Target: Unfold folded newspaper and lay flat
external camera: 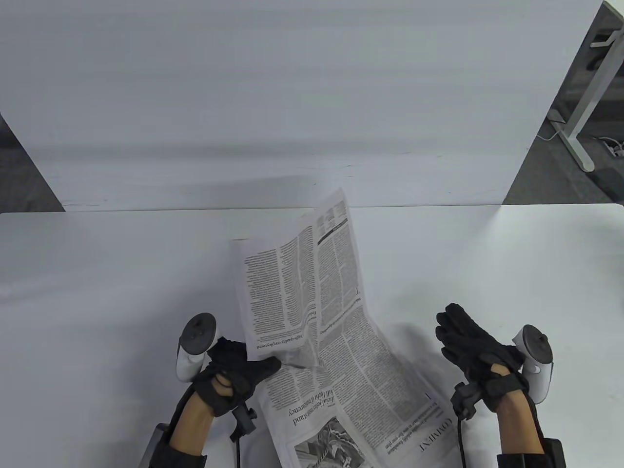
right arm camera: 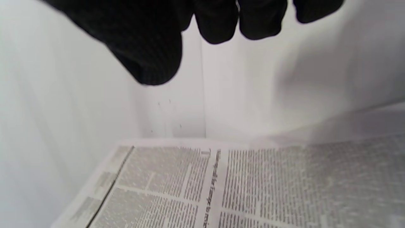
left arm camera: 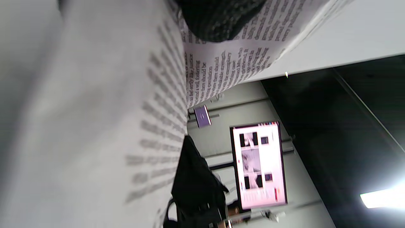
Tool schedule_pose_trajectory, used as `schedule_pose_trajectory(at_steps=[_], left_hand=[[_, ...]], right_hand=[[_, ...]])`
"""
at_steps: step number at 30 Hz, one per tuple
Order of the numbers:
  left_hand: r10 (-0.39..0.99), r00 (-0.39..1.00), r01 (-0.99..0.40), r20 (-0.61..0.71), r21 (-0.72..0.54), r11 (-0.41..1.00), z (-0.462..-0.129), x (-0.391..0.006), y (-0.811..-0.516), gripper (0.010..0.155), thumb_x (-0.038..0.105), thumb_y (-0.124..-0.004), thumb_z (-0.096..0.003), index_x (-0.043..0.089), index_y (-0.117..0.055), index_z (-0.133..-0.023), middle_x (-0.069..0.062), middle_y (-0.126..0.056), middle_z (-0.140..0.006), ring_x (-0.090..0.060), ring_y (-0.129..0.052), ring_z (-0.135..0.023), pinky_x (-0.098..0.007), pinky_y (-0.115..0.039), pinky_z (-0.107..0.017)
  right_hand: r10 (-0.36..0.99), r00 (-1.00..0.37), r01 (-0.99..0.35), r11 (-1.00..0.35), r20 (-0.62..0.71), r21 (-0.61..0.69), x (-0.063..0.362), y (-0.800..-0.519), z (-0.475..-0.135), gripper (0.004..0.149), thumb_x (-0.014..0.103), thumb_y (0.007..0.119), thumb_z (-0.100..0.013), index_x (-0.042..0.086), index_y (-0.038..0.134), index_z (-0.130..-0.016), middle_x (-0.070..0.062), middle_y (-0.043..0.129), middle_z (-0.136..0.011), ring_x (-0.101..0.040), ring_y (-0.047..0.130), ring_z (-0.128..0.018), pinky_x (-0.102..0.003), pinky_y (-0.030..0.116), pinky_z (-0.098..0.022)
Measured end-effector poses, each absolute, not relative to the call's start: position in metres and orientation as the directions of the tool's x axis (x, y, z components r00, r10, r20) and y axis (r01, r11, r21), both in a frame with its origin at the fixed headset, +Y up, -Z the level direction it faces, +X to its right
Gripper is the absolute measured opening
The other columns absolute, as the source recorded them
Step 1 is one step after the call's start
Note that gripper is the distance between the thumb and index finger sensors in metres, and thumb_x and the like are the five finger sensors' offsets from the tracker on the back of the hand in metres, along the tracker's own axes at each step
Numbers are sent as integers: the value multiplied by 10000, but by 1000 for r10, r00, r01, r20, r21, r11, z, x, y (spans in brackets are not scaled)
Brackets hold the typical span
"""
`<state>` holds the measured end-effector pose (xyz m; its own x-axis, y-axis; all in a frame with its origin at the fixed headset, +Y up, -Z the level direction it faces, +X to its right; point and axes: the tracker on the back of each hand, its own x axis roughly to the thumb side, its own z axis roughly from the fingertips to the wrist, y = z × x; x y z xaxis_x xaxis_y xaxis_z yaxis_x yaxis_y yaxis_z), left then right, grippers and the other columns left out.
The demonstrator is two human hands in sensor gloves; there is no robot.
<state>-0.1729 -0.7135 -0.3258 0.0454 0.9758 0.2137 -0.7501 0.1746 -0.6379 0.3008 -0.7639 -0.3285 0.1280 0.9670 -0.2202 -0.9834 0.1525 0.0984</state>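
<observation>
- Lifting one leaf of the newspaper (external camera: 317,312), the left hand (external camera: 229,375) sits at about 7 o'clock on the white worktop (external camera: 97,273), its fingers (external camera: 265,365) pinching the near edge of the raised sheet.
- That raised sheet stands tilted, its far corner up toward 12 o'clock, while the rest of the paper lies on the worktop and runs off the near edge at 6 o'clock; the grip at the edge is, I judge, there so the leaf can swing over on its crease.
- The left wrist view shows a dark gloved fingertip (left arm camera: 218,22) pressed onto printed paper, with the sheet curving close past the lens, which fits a pinch from both faces, though the underside fingers are hidden.
- The right hand (external camera: 480,351) hovers at about 4 o'clock, beside the paper and not touching it; its fingers are spread and loosely curled, holding nothing.
- In the right wrist view the gloved fingers (right arm camera: 218,22) hang above bare worktop, with the paper's printed columns (right arm camera: 253,186) lying near below them.
- I judge it waits there to catch or press down the page once the leaf comes over.
- The unfolding looks partway done: one crease is opening and the paper is not yet flat.
- Thin newsprint may buckle or tear if the pinched edge is pulled fast.
</observation>
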Motion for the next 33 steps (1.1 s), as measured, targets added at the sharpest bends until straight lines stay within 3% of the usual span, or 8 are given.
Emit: schedule_pose_trajectory(at_steps=[9,19,22,24,26,28,31,33], left_hand=[[979,-84,-612,184,-785,95,-311,-139,-705,570,90,-752,-440,369,-824,-932,-101,-926,-921,-430,-1034,-699,-531,-810,-538],[980,-169,-421,109,-907,28,-297,-109,-704,563,97,-752,-441,376,-833,-924,-80,-947,-907,-405,-1037,-706,-518,-810,-545],[978,-190,-432,88,-902,-3,-301,-112,-705,562,95,-754,-437,370,-838,-921,-81,-958,-895,-407,-1045,-691,-519,-813,-539],[979,-187,-462,81,-887,-15,-305,-120,-708,563,99,-759,-433,360,-833,-926,-81,-970,-879,-405,-1055,-677,-519,-819,-529],[979,-192,-518,65,-854,-44,-313,-136,-711,559,104,-764,-431,337,-825,-936,-88,-975,-871,-407,-1061,-663,-518,-823,-523],[982,-178,-613,61,-787,-63,-321,-154,-713,548,108,-780,-432,289,-819,-948,-120,-962,-878,-429,-1060,-652,-533,-819,-514],[993,-41,-812,112,-583,33,-337,-190,-719,531,154,-808,-442,252,-794,-963,-140,-941,-885,-420,-1061,-644,-528,-820,-504],[991,66,-883,116,-456,112,-343,-209,-724,528,204,-829,-453,237,-774,-977,-146,-934,-888,-428,-1053,-651,-533,-816,-505]], right_hand=[[931,191,-940,264,-312,214,297,-780,-338,924,265,962,-405,179,336,-1079,-258,337,-1162,-633,367,-1001,-747,393,-657],[973,-1,-869,114,-232,482,234,-766,-346,986,270,972,-404,290,262,-1089,-90,291,-1222,-612,224,-1048,-773,292,-682],[977,87,-823,182,-197,538,214,-762,-347,866,218,968,-384,236,469,-1091,-116,410,-1210,-644,254,-1023,-803,295,-645],[975,128,-815,207,-180,541,211,-757,-345,639,226,958,-402,257,699,-985,-130,439,-1210,-641,259,-1028,-808,296,-641],[984,131,-856,175,-124,487,217,-751,-344,445,247,940,-408,246,836,-841,-115,513,-1197,-620,299,-1038,-804,313,-643],[987,120,-888,157,-111,433,227,-749,-343,406,252,930,-418,222,850,-815,-117,621,-1165,-605,363,-1044,-799,345,-645],[995,46,-940,74,-92,333,247,-746,-343,411,256,934,-411,178,862,-807,-181,859,-993,-566,741,-934,-730,562,-635],[996,-10,-961,14,-84,275,257,-744,-342,401,276,934,-409,177,882,-795,-184,977,-856,-504,956,-764,-619,752,-571]])
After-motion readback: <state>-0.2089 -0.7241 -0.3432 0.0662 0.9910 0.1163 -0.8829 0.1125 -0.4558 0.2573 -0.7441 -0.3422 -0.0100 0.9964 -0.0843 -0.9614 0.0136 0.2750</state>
